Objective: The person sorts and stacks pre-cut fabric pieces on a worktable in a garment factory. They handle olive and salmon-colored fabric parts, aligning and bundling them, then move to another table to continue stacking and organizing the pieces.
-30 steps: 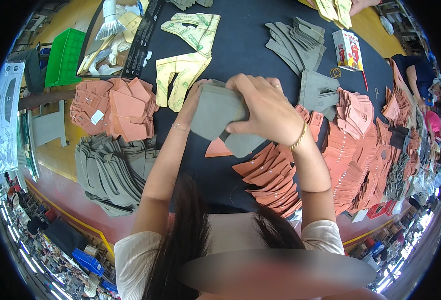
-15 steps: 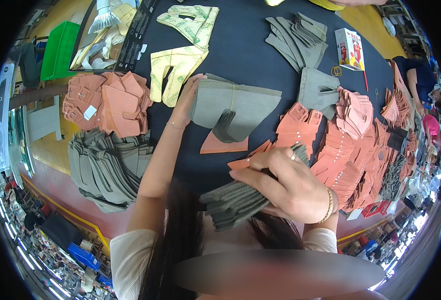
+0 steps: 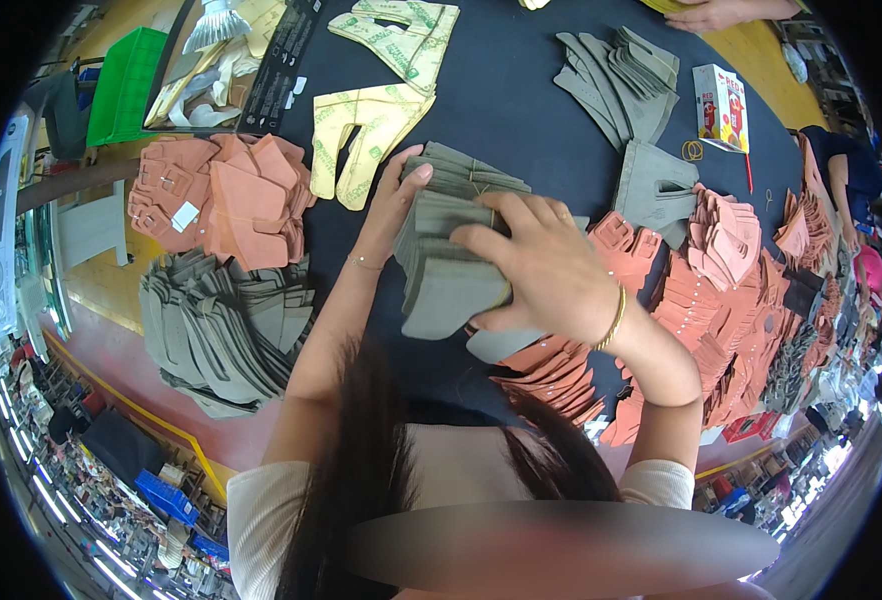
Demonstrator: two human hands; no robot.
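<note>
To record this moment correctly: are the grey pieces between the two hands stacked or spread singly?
Stacked, though unevenly: many edges of the grey pieces show in overlapping steps between the left hand and right hand.

Stretches the left arm (image 3: 333,322) forward; points the left hand (image 3: 391,205) ahead, turned palm-inward with its fingers partly hidden; bends the right elbow (image 3: 687,393) outward, angling the forearm (image 3: 653,352) toward the left; arches the right hand (image 3: 546,265) palm-down, with thumb (image 3: 501,318) set apart.

Dark table (image 3: 526,105), yellow and red floor (image 3: 126,355) — strip lights (image 3: 49,505) glowing at lower left.
</note>
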